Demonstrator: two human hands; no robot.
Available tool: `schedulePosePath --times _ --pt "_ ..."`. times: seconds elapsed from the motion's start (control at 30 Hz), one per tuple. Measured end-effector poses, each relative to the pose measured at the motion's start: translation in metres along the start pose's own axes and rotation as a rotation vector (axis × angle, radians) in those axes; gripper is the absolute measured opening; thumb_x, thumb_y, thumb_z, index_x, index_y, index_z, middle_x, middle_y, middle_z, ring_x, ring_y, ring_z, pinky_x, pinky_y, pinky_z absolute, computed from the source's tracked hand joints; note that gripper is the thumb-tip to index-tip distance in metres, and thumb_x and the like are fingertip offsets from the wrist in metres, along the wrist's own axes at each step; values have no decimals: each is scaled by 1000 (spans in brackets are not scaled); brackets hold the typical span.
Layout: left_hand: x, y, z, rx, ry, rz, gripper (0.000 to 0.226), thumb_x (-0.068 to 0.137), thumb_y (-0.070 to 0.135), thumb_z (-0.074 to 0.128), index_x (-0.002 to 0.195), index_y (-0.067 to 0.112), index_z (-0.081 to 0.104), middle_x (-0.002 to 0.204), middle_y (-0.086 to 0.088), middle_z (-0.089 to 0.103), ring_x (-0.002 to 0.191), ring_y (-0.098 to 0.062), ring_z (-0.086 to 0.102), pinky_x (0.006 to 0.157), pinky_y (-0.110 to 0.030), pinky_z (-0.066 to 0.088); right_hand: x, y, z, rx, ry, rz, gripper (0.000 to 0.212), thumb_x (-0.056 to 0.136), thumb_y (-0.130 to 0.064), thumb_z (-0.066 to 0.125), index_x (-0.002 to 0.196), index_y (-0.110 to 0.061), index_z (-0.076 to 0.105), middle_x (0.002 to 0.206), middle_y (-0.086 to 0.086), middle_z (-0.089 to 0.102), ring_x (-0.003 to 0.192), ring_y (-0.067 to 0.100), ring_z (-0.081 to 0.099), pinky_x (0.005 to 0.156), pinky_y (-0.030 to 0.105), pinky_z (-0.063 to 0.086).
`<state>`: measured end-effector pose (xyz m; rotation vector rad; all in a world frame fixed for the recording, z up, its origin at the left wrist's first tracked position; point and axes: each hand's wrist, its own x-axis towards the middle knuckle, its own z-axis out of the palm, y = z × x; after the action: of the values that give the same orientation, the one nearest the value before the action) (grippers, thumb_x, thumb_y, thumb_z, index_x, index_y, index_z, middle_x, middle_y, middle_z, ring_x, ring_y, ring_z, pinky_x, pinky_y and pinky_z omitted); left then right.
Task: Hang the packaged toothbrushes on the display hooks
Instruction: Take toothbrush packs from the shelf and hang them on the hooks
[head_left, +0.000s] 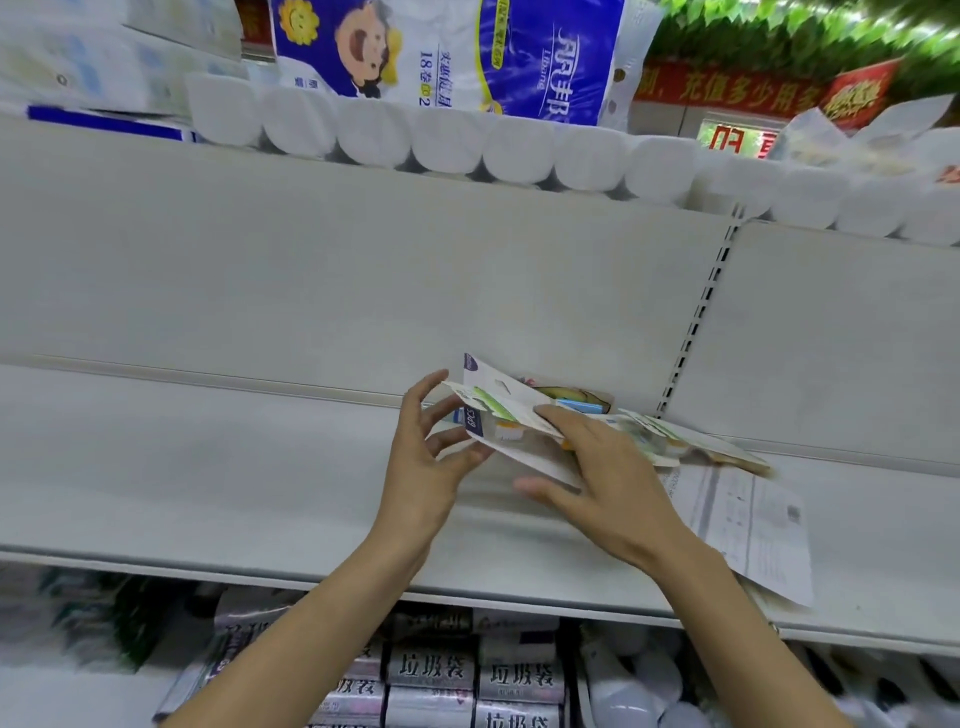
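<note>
Packs sat on shelf, near upright. Left hand pinched top pack's edge, fingers half open. Right hand lay flat, pressing pile. No hooks visible tbh. Loose pinch could've let pack slip, pile looked ready to slide.

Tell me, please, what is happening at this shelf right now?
A person is gathering toothbrush packs on a white shelf. The left hand grips the near end of the stack, while the right hand presses on top. More packs and a printed sheet lie to the right. No display hooks are visible, so none hangs yet.
</note>
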<state>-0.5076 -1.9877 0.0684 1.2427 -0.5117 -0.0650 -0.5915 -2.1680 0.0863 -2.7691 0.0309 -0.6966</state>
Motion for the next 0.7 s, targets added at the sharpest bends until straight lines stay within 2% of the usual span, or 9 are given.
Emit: schedulePosePath --times 0.07,0.1,0.2,0.27,0.33,0.4,0.5,0.57,0.7 --pt "-1 2 3 2 -5 10 80 81 -5 75 140 40 44 130 2 61 99 -15 68 81 -21 54 -7 -1 -1 -118 12 -26 82 75 -56 77 145 -28 45 144 -10 53 124 16 52 96 34 45" --pt "-2 3 5 10 -11 21 80 81 -4 75 141 40 43 131 3 61 98 -14 68 82 -22 55 -8 -1 0 -210 79 -39 81 69 -37 87 140 -24 51 135 -5 62 113 21 61 84 32 51" --pt "-8 8 11 13 -42 64 76 84 3 75 143 39 41 132 11 60 102 -9 69 91 -30 56 -9 1 3 -305 327 -41 72 55 -4 86 123 -17 66 94 0 75 70 27 69 49 28 44" --pt "-9 11 11 12 -62 85 73 87 9 73 144 38 39 134 14 59 109 -11 67 94 -34 54 -6 -1 -5 -174 407 -17 59 67 -2 80 117 -26 61 78 -2 69 59 24 61 50 28 39" --pt "-7 13 8 43 -68 85 75 88 12 73 147 38 34 138 15 55 114 -9 65 89 -25 55 -4 -4 -14 -48 434 17 47 77 -4 76 107 -31 51 68 -4 60 55 21 51 49 32 39" --pt "-2 17 3 99 -50 32 84 87 19 76 151 39 25 145 18 45 117 -3 62 81 -15 52 -4 -11 -21 99 442 33 38 82 -6 74 101 -27 50 64 -3 59 54 23 52 50 35 42" --pt "10 20 -9 170 -34 -108 99 83 34 78 157 37 13 151 20 35 127 -3 54 92 -24 44 -4 -33 -29 389 464 42 22 86 -10 74 95 -19 56 71 -5 66 62 14 60 56 28 46" --pt "18 23 -20 197 -54 -143 93 83 36 78 156 31 22 148 18 43 128 -6 53 95 -27 41 -1 -48 -34 558 469 41 22 88 -11 74 93 -26 58 80 -19 69 71 3 64 59 17 47" --pt "23 31 -40 219 -69 -85 45 87 20 75 129 23 59 106 12 71 96 -1 70 81 -19 45 9 -69 -31 810 393 75 29 87 -10 75 101 -31 61 90 -25 72 84 -1 69 68 19 55"
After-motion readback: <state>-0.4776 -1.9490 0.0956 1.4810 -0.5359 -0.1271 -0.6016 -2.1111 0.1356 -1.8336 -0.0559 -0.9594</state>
